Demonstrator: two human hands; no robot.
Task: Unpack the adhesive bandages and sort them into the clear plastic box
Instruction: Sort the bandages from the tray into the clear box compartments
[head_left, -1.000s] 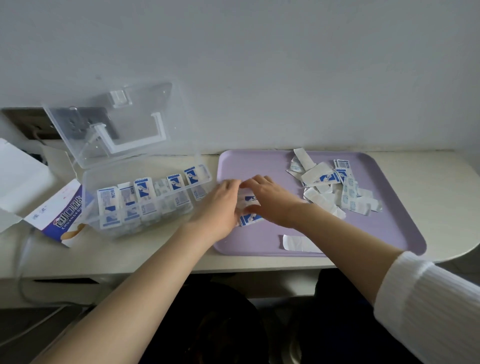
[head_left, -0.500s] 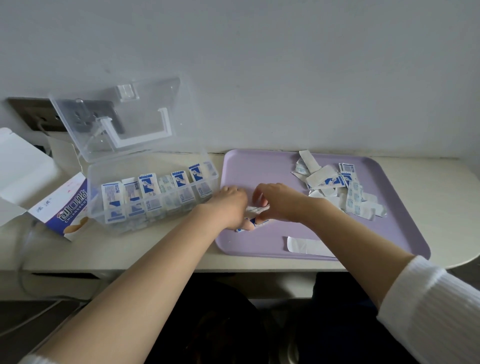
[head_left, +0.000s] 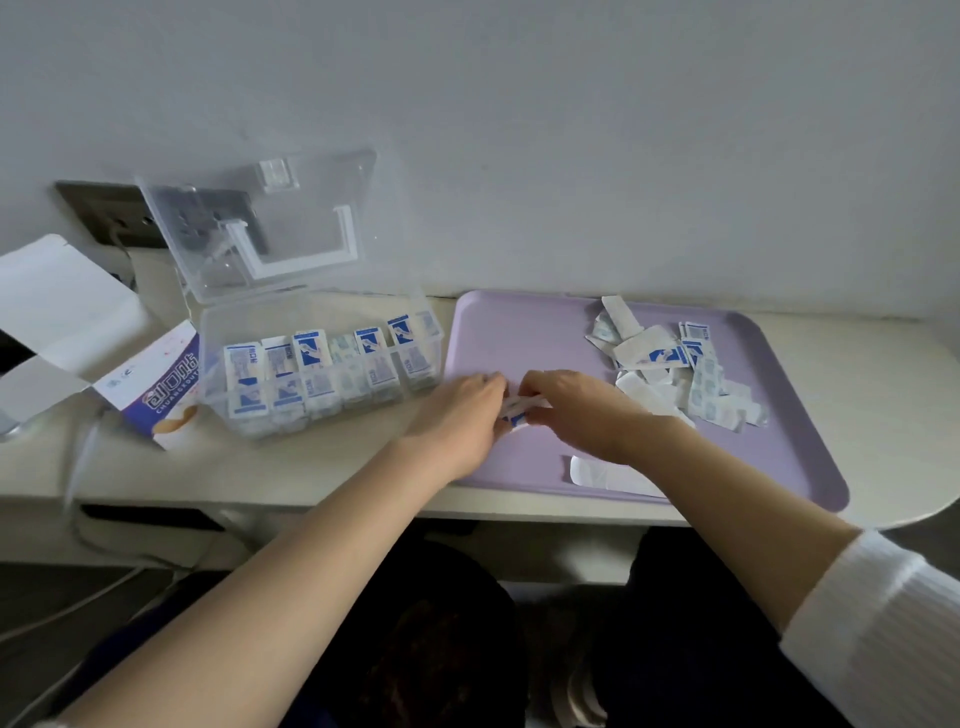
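Both hands meet over the left part of the purple tray (head_left: 540, 322). My left hand (head_left: 462, 415) and my right hand (head_left: 576, 410) together grip a small stack of wrapped bandages (head_left: 519, 408), white with blue print, held just above the tray. A loose pile of bandages (head_left: 685, 374) lies at the tray's far right. One white bandage (head_left: 597, 473) lies flat near the tray's front edge. The clear plastic box (head_left: 322, 374) stands open left of the tray, with bandages upright in several compartments.
The box's clear lid (head_left: 270, 228) leans back against the wall. An opened bandage carton (head_left: 156, 389) with white flaps lies at the far left of the desk. A wall socket plate (head_left: 104, 213) and a cable sit behind it. The desk's front edge runs just under the tray.
The hands have gathered the bandages off the tray and drawn together; the stack now sits pinched between them, slightly raised. The view shifted a little.
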